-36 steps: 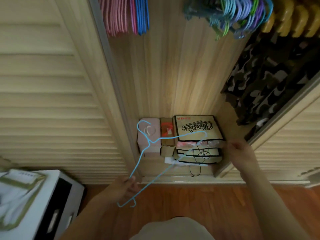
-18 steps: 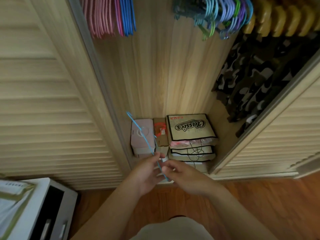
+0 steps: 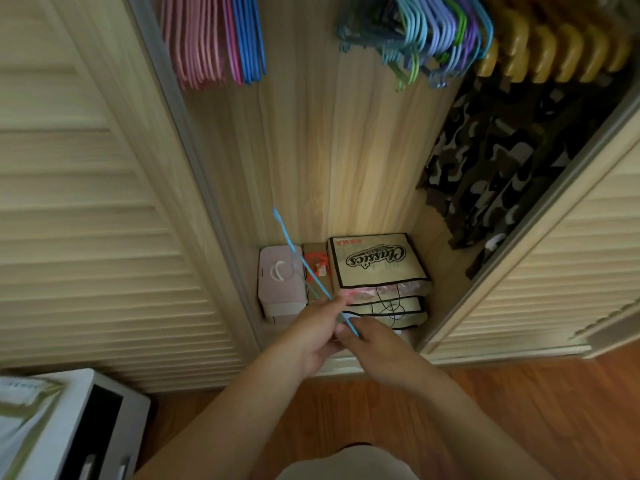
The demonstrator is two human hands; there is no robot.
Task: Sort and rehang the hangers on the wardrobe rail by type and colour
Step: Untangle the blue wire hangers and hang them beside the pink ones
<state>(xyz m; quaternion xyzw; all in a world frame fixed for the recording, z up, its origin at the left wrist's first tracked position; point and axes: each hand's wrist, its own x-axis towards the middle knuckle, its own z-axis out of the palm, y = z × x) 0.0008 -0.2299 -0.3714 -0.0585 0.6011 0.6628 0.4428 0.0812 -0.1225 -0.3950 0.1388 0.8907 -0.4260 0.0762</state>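
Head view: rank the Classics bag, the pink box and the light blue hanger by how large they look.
1. Classics bag, largest.
2. Pink box.
3. Light blue hanger, seen edge-on as a thin line, pinched by both hands, so its true size is unsure; it is also nearer the camera.

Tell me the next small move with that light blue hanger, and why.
Probably lift the light blue hanger toward the blue hangers on the rail's left end. Both the left hand and the right hand hold it low, edge-on, and that group looks the closest match.
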